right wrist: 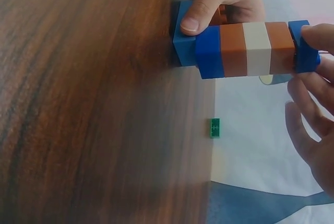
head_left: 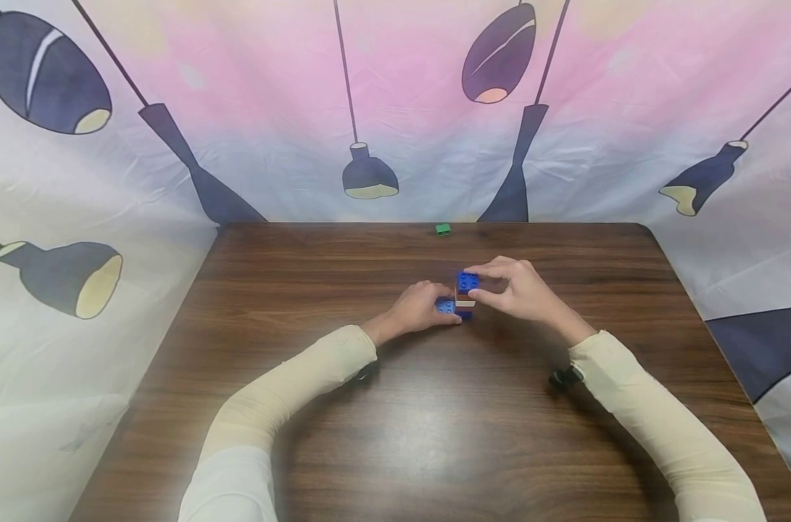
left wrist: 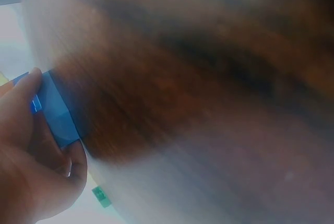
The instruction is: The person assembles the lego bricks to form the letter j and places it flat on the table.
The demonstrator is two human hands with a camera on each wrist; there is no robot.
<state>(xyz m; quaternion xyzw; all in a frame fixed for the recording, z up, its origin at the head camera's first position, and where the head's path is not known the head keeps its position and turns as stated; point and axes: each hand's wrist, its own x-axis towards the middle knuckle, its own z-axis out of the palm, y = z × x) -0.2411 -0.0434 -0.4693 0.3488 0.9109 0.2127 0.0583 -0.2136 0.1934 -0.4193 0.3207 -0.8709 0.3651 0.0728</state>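
Note:
A toy-brick tower rises from a lighter blue base brick (head_left: 444, 306) on the table. In the right wrist view its layers run from a dark blue brick (right wrist: 210, 51) through a brown brick (right wrist: 233, 50), a white brick (right wrist: 257, 49) and another brown brick (right wrist: 282, 48). My right hand (head_left: 522, 290) pinches the top blue brick (head_left: 468, 281) between thumb and fingers; it sits slightly tilted against the brown one, and I cannot tell whether it is fully seated. Low down, my left hand (head_left: 421, 308) grips the base brick, partly hiding it and an orange piece behind the thumb.
A small green brick (head_left: 443, 230) lies near the far edge of the wooden table (head_left: 402, 428). Behind the table hangs a cloth backdrop (head_left: 291, 145) printed with lamps. A dark strapped device (head_left: 567, 377) shows at the right wrist.

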